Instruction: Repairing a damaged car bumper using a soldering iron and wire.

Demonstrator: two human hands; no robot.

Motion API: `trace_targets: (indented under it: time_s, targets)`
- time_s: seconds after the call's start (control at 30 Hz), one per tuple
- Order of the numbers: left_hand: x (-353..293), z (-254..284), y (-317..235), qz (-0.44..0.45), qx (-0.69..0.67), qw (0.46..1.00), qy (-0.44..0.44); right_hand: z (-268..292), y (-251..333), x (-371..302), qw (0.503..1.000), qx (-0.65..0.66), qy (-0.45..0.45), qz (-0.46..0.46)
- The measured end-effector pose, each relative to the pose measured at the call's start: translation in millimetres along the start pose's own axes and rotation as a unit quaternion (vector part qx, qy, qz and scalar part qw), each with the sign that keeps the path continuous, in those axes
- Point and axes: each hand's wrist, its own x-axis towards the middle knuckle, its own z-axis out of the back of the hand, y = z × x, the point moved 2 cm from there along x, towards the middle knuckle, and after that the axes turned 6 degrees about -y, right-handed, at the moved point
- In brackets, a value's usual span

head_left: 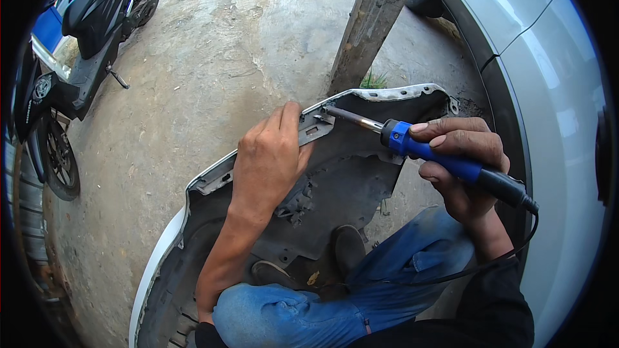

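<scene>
A car bumper [219,216], dark on its inner side with a white outer edge, stands in front of my knees. My left hand [272,148] is closed over its upper flange, the fingers wrapped round the edge beside a slotted bracket part. In my right hand [467,158] is a blue and black soldering iron [435,154], gripped by its handle between thumb and fingers. The iron's dark tip meets the flange close to the bracket, just right of my left fingers. From the handle's end a black cord [532,232] runs down past my right forearm.
A concrete post [371,22] rises just beyond the bumper. On the right stands a white car [548,90] with dark lower trim. A black motor scooter [84,58] is parked at the far left. My jeans-clad knees [264,316] and dark shoes are close below the bumper.
</scene>
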Motion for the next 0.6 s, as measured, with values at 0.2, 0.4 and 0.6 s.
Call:
trace_targets:
  time_s: [0.2, 0.4, 0.6]
  targets:
    - [0.2, 1.4, 0.2, -0.02, 0.032, 0.999, 0.023, -0.1, 0.1, 0.2, 1.0, 0.009, 0.0, -0.004]
    - [-0.3, 0.8, -0.5, -0.019, 0.036, 0.999, 0.021, 0.6, -0.1, -0.9, 1.0, 0.011, -0.001, -0.008]
    - [-0.8, 0.4, -0.5, -0.022, 0.035, 0.999, 0.017, -0.2, -0.8, -1.2, 1.0, 0.011, -0.003, -0.006]
